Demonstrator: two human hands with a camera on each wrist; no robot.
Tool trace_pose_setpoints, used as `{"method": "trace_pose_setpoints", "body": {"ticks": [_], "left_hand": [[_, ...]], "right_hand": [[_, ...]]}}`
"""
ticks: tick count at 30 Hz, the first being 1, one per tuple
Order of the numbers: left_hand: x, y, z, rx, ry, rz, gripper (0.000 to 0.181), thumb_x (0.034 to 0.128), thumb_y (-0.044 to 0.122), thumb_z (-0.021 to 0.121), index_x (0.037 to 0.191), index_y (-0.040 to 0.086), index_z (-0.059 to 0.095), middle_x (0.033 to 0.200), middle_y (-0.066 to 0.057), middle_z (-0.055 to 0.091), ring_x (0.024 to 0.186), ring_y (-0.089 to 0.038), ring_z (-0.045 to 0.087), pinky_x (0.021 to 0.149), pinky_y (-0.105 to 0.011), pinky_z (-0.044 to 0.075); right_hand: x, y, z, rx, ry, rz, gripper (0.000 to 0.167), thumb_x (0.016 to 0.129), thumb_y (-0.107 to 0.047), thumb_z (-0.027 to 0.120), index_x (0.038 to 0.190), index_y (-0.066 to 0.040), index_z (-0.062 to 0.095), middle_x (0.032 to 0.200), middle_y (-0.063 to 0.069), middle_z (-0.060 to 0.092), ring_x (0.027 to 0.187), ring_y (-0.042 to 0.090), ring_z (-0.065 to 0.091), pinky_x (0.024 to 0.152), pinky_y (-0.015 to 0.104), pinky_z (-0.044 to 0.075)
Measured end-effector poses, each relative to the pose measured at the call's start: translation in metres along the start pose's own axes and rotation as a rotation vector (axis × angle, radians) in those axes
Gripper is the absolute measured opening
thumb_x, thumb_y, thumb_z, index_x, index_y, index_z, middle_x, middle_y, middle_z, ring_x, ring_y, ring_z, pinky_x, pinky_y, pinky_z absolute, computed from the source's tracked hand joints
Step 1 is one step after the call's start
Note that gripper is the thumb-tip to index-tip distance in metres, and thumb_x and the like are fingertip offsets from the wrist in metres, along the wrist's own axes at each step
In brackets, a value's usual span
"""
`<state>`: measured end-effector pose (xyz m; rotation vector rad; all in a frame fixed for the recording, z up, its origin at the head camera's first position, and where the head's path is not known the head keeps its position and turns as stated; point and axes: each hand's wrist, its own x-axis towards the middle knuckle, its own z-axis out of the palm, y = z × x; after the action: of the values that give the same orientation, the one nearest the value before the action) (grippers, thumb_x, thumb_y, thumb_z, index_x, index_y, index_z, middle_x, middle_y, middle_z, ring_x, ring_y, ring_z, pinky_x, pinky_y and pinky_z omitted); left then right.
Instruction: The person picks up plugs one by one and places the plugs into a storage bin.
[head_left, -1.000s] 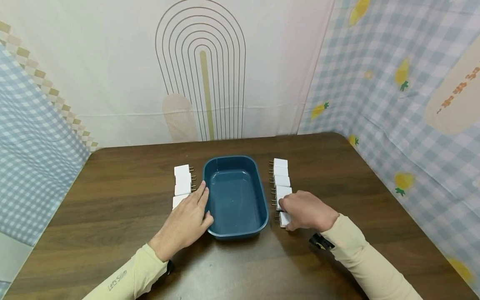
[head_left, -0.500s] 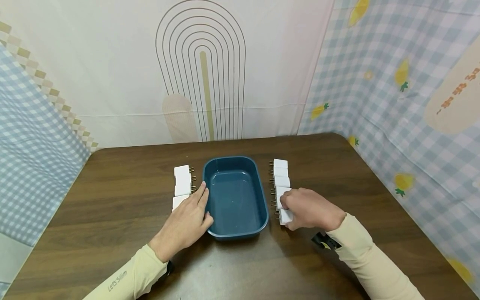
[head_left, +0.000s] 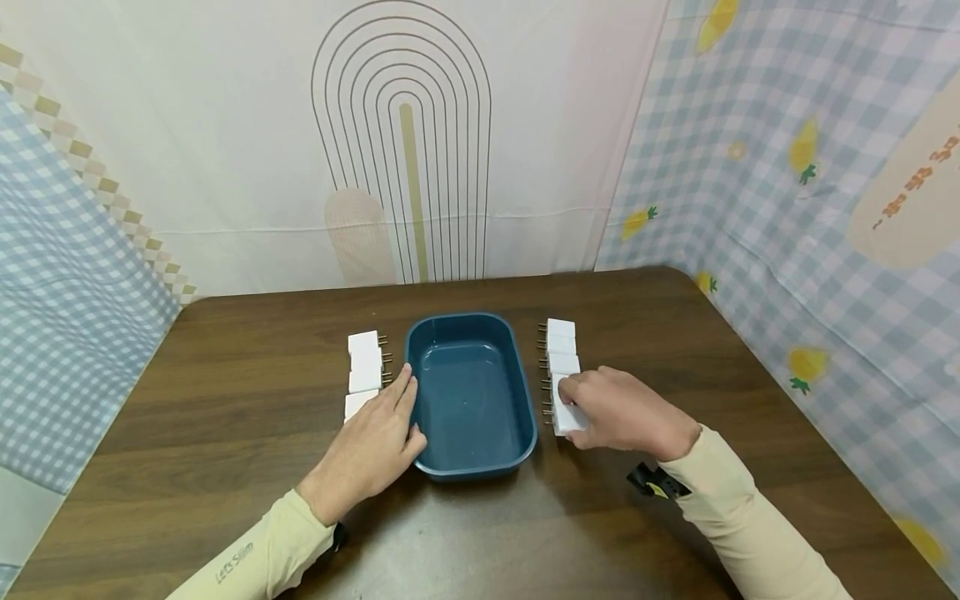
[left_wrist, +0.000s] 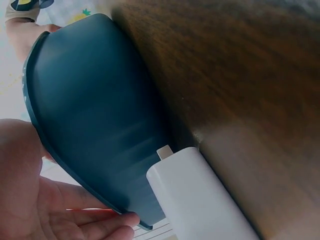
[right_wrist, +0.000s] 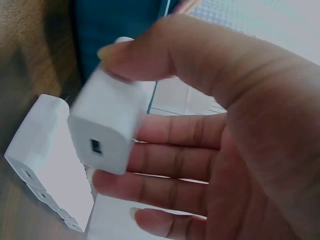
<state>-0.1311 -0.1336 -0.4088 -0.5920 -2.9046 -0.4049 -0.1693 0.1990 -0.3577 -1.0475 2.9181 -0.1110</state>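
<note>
Held adapter (right_wrist: 102, 120): was plain white, its port (right_wrist: 96, 146) dark.
Left adapter row (head_left: 366, 367): was plain white, prongs (head_left: 387, 360) brass-toned.
Right adapter row (head_left: 561, 335): was plain white.
Basin (head_left: 465, 425): was plain deep teal-blue.
Table (head_left: 480, 546): was dark brown, wood-grained.
Back cloth (head_left: 225, 125): was white, printed with thin dark arches (head_left: 406, 62), an olive-gold bar (head_left: 413, 192) and a beige arch (head_left: 358, 233).
Right cloth (head_left: 690, 117): was checked pale blue and white, with yellow fruit (head_left: 804, 146) and orange lettering (head_left: 918, 177).
Left cloth (head_left: 52, 292): was checked blue and white.
Sleeves (head_left: 281, 537): were pale cream.
</note>
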Motion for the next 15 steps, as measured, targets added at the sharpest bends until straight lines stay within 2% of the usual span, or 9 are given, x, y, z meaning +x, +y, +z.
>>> {"method": "trace_pose_setpoints", "body": {"ticks": [6, 10, 15], "left_hand": [[-0.0011, -0.0005, 0.0007, 0.012, 0.004, 0.011, 0.063, 0.0944, 0.021, 0.058, 0.147, -0.009, 0.044, 0.161, -0.024, 0.036, 0.144, -0.036, 0.046, 0.114, -0.05, 0.043], [-0.001, -0.0001, 0.0004, 0.014, 0.005, 0.011, 0.063, 0.0945, 0.022, 0.058, 0.147, -0.01, 0.044, 0.161, -0.024, 0.036, 0.144, -0.036, 0.046, 0.114, -0.051, 0.043], [-0.0003, -0.0002, 0.0001, 0.015, 0.001, 0.005, 0.063, 0.095, 0.022, 0.058, 0.148, -0.009, 0.043, 0.161, -0.024, 0.036, 0.145, -0.036, 0.045, 0.114, -0.051, 0.042]], "right_hand": [[0.0002, 0.0001, -0.001, -0.055, 0.111, -0.04, 0.034, 0.075, -0.033, 0.086, 0.093, -0.012, 0.066, 0.087, 0.0, 0.069, 0.071, 0.009, 0.053, 0.065, 0.027, 0.048], [0.0, 0.0013, -0.0013, -0.086, 0.188, -0.065, 0.036, 0.074, -0.033, 0.086, 0.094, -0.012, 0.065, 0.087, 0.001, 0.068, 0.072, 0.01, 0.054, 0.065, 0.028, 0.047], [0.0024, 0.0006, -0.0034, -0.09, 0.245, -0.081, 0.036, 0.073, -0.031, 0.086, 0.095, -0.011, 0.066, 0.088, 0.001, 0.068, 0.073, 0.011, 0.055, 0.065, 0.029, 0.049]]}}
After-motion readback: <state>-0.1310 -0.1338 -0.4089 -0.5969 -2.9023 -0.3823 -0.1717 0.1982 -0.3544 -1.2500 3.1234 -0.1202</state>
